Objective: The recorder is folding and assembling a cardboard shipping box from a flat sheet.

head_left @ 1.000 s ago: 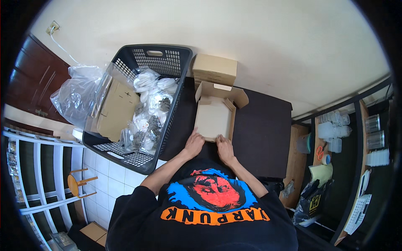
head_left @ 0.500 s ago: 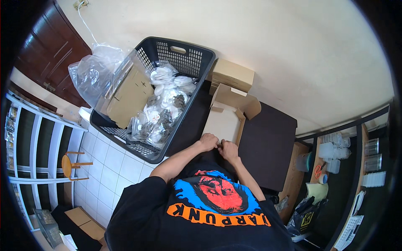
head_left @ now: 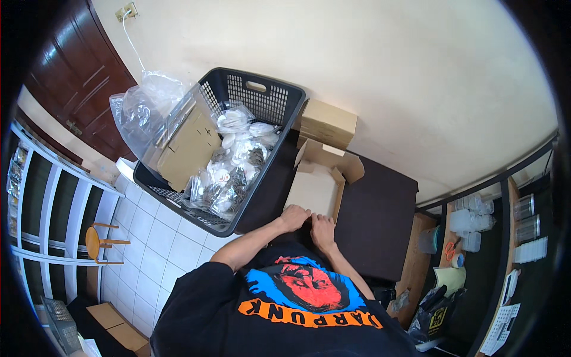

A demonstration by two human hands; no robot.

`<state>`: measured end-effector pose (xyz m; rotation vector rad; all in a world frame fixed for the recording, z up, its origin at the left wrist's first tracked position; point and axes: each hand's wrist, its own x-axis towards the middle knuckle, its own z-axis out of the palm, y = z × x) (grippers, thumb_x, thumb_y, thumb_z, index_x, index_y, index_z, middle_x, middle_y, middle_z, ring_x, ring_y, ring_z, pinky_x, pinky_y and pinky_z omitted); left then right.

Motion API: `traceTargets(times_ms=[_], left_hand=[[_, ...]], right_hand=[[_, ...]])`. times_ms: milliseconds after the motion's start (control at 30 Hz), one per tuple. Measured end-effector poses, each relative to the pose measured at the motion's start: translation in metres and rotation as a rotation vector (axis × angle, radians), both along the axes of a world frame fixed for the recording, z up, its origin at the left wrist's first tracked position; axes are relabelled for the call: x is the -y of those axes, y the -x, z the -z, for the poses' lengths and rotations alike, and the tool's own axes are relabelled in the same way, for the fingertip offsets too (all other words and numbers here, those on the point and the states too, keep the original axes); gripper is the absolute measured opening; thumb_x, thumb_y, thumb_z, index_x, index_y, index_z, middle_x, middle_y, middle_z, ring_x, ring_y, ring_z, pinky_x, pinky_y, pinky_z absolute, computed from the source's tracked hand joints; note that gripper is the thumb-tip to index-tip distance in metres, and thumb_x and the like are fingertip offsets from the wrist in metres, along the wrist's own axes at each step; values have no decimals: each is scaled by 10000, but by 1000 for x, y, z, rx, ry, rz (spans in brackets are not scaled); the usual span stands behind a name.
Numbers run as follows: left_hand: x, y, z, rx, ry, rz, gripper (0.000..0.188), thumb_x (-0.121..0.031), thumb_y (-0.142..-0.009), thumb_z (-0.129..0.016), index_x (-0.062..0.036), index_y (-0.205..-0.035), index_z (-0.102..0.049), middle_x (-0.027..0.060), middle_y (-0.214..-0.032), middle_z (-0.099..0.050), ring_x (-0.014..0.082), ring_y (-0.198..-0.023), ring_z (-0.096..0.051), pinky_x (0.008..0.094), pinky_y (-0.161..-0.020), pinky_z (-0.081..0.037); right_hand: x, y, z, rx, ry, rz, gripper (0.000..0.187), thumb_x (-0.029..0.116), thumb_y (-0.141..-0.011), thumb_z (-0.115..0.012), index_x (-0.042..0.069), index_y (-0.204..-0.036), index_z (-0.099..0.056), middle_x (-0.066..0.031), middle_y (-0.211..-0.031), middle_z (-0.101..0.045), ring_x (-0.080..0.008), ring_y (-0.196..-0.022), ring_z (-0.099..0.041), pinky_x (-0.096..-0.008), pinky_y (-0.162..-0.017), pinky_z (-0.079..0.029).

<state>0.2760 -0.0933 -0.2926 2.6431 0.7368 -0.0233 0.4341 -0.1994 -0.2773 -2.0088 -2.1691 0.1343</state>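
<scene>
An unlidded brown cardboard box (head_left: 314, 188) rests on the dark table in front of me, its lid flap raised at the far side and a side flap sticking out to the right. My left hand (head_left: 295, 218) has its fingers closed over the box's near edge. Close beside it, my right hand (head_left: 323, 229) grips the same edge near the right corner, with the fingertips over the wall. Part of the near wall is hidden behind the hands.
Left of the box stands a big dark plastic basket (head_left: 291, 143) holding flat cardboard, clear bags and several bagged white pieces. Behind the box is a stack of flattened cardboard (head_left: 328, 122). The dark tabletop (head_left: 377, 220) extends rightward to shelves. A wooden stool (head_left: 93, 242) stands on the tiled floor.
The whole view has shifted slightly. My right hand's fingers have straightened somewhat over the near wall, and the left hand remains on the same edge.
</scene>
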Motion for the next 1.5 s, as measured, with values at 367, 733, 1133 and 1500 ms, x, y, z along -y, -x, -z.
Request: traceTargets(times_ms=[367, 733, 1133, 1500], left_hand=[[20, 3, -10, -53, 25, 31, 444, -221, -838, -783, -11, -1180, -593, 208, -990, -743, 400, -975, -733, 526, -877, -572], [49, -1, -52, -202, -128, -152, 686, -285, -858, -813, -16, -1428, -544, 235, -1204, -660, 446, -1231, -590, 586, -1085, -414], [-84, 196, -312, 641, 776, -546, 292, -194, -992, -760, 31, -1171, -704, 140, -975, -787, 204, -898, -767, 329, -822, -613], [-211, 254, -87, -492, 54, -303, 354, -263, -859, -844, 8, -1076, -773, 219, -1158, -759, 406, -1132, -723, 492, -955, -593]], right_hand=[[34, 14, -2, 126, -40, -12, 395, 144, -861, -677, 37, -1231, -587, -197, -1102, -628, -382, -1087, -610, -526, -901, -444], [31, 0, 11, 85, 47, 10, 220, 175, -942, -600, 89, -1142, -626, -185, -1031, -665, -354, -1017, -643, -493, -898, -462], [-47, 28, -124, -630, -154, 45, 185, 40, -913, -716, -14, -1089, -727, -210, -954, -744, -352, -940, -739, -434, -862, -569], [-119, 139, -222, -906, -362, 210, 135, 77, -959, -730, -26, -1040, -764, -116, -807, -772, -162, -765, -738, -314, -734, -564]])
